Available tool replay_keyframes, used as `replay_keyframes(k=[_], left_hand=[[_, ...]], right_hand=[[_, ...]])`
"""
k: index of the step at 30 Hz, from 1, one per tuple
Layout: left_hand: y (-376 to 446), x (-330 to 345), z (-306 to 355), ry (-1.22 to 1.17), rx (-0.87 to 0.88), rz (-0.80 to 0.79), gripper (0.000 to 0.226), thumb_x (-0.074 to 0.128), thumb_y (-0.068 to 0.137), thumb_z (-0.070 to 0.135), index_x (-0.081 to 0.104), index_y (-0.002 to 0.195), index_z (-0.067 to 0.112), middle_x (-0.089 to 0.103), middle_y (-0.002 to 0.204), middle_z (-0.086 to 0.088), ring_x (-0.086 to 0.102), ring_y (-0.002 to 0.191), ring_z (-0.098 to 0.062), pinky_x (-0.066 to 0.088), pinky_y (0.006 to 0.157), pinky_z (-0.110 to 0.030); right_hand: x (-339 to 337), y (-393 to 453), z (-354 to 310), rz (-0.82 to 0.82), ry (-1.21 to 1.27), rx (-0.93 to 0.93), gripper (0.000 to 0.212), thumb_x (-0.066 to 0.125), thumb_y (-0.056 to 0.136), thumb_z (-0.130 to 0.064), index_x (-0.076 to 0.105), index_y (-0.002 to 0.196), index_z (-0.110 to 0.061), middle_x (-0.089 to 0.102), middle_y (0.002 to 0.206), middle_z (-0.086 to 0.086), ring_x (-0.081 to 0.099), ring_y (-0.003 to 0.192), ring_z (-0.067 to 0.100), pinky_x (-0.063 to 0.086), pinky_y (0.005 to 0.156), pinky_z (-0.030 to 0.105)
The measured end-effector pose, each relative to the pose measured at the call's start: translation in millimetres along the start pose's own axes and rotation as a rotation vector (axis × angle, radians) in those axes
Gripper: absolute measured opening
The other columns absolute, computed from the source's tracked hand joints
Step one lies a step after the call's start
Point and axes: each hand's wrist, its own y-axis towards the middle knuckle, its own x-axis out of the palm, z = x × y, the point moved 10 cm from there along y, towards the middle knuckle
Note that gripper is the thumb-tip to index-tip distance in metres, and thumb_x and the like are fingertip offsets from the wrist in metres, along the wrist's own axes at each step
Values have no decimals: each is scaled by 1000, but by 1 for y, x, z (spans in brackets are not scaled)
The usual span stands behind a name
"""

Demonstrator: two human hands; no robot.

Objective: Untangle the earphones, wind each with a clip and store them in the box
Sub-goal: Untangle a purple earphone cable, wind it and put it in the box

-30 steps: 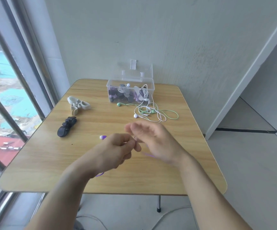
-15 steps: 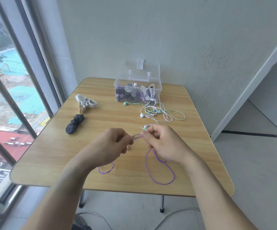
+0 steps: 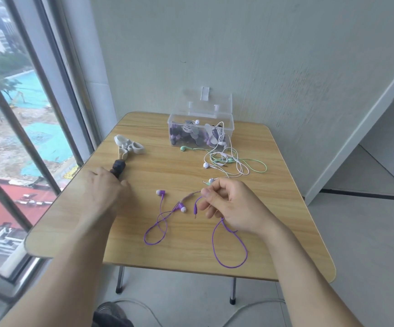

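The purple earphones [image 3: 160, 208] lie on the wooden table [image 3: 191, 175], with both buds left of my right hand and a loop of cable trailing toward the near edge. My right hand [image 3: 231, 206] pinches their cable near the plug between thumb and forefinger. My left hand [image 3: 106, 187] reaches left and covers the near end of the black clip [image 3: 119, 166]; its fingertips are hidden. A white and a green earphone [image 3: 224, 161] lie tangled in front of the clear box [image 3: 229, 128], which is open and holds several wound earphones.
White clips [image 3: 129, 147] lie beyond the black clip near the table's left edge. A window runs along the left, and a wall stands right behind the box. Cables lie on the floor under the table.
My left hand let go of the purple cable and moved left to the black clip. The purple buds now lie on the table. My right hand keeps its hold.
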Motion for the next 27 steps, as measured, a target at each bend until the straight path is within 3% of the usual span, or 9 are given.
replay_keyframes(k=[6, 10, 14, 16, 18, 20, 23, 25, 27], left_hand=[[5, -3, 3, -87, 62, -2, 23, 60, 90, 27, 59, 93, 5, 62, 83, -12, 57, 83, -35, 41, 63, -37], [-8, 11, 18, -577, -34, -227, 27, 68, 88, 6, 64, 115, 4, 69, 85, -11, 65, 77, -25, 50, 64, -33], [-43, 22, 55, -858, 8, -489, 19, 71, 89, 7, 67, 103, -6, 70, 80, -14, 68, 66, -20, 58, 61, -26], [-49, 18, 57, -683, 78, -426, 18, 73, 89, 18, 69, 94, 0, 72, 74, -13, 66, 60, -20, 55, 58, -29], [-42, 9, 49, -320, 155, -247, 22, 71, 86, 25, 67, 82, 3, 69, 66, -13, 62, 57, -25, 47, 56, -29], [-34, 6, 39, -61, 170, -116, 29, 69, 82, 24, 58, 69, 1, 56, 58, -11, 52, 55, -28, 35, 49, -27], [-24, 9, 27, 106, 148, -61, 37, 68, 78, 25, 42, 58, 7, 36, 55, -4, 38, 53, -24, 24, 45, -29], [-18, 12, 24, 163, 145, -75, 42, 70, 80, 33, 43, 59, 8, 40, 57, -4, 41, 55, -23, 25, 45, -31], [-18, 14, 20, 210, 103, -101, 50, 70, 83, 50, 48, 70, 7, 53, 74, -9, 45, 65, -24, 29, 50, -32]], right_hand=[[-2, 2, 3, -2, -13, 8, 18, 59, 100, -27, 59, 87, -15, 77, 89, 5, 68, 67, 13, 46, 62, 21], [-4, 4, 1, 4, -5, 3, 18, 59, 101, -27, 60, 91, -11, 77, 88, 4, 69, 67, 12, 46, 64, 21], [-9, 4, -2, 24, 8, -15, 19, 59, 100, -26, 62, 92, -10, 76, 84, 1, 65, 64, 10, 46, 62, 17], [-12, 4, -3, 33, -14, -23, 16, 61, 99, -25, 64, 89, -12, 75, 79, -2, 59, 59, 9, 45, 59, 16], [-13, 3, -1, 37, -29, -19, 17, 63, 98, -26, 65, 88, -14, 73, 75, -3, 56, 57, 10, 45, 59, 16], [-12, 2, 1, 31, -35, -11, 18, 63, 98, -27, 65, 89, -12, 72, 74, -3, 55, 56, 11, 45, 59, 17], [-10, 0, 1, 20, -36, -11, 21, 63, 98, -27, 65, 91, -7, 71, 73, -3, 55, 57, 12, 46, 59, 18], [-10, 0, 1, 19, -29, -11, 20, 64, 98, -27, 65, 91, -8, 70, 72, -4, 55, 57, 12, 46, 59, 18], [-11, 0, 1, 24, -24, -9, 18, 64, 97, -28, 65, 89, -12, 69, 70, -5, 54, 57, 12, 47, 59, 19]])
